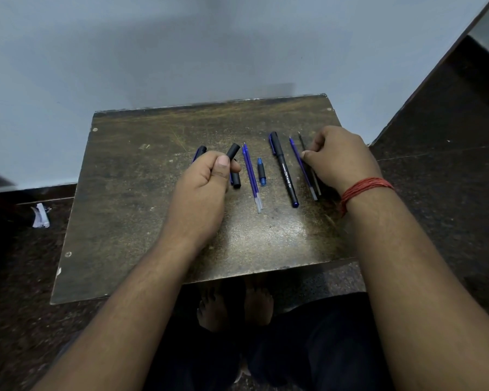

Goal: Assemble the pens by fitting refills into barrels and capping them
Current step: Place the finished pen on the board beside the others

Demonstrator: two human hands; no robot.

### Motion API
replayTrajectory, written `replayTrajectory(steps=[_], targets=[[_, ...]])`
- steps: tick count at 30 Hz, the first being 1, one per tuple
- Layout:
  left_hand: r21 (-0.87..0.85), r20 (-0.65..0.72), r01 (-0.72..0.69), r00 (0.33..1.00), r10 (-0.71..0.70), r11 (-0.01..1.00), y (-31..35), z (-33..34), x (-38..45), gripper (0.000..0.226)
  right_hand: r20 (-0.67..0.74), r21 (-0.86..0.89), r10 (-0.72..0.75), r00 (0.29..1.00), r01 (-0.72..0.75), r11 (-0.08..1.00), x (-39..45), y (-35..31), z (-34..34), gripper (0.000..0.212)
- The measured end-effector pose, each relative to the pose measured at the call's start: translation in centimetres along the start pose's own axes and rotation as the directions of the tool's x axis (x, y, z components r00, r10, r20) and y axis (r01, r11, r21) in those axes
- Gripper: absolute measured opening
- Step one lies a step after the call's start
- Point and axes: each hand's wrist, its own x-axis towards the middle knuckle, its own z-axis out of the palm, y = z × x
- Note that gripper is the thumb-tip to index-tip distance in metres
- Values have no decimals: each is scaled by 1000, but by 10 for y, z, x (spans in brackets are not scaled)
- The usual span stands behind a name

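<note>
My left hand (206, 187) has its fingers curled and pinches a short black barrel (234, 151) that sticks up past the thumb. A capped dark end (200, 151) shows behind its knuckles, and another black piece (236, 182) lies just under the fingertips. To the right lie two blue refills (251, 176) side by side, a blue tip section (261, 171) and an assembled black pen (284, 170). Further right lies one blue refill (302, 167). My right hand (340, 159) pinches a thin black refill (301, 138) that rests on the table.
All parts lie on a small worn brown table (141, 215) pushed against a pale wall (153, 52). Dark stone floor surrounds it, with a white paper scrap (41, 216) at the left. Bare feet (235, 306) show under the table's front edge.
</note>
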Motion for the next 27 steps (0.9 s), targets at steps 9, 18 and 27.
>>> replayTrajectory(steps=[9, 18, 27], targets=[[19, -35, -4, 999, 4, 1000, 0, -1, 2, 33, -137, 68, -212, 968, 223, 972, -19, -34, 2, 9], [0, -63, -2, 998, 2, 1000, -1, -1, 4, 33, -136, -153, -399, 907, 378, 913, -34, -58, 35, 13], [-18, -71, -9, 997, 7, 1000, -1, -1, 5, 32, -125, -188, -354, 927, 328, 926, -38, -62, 42, 11]])
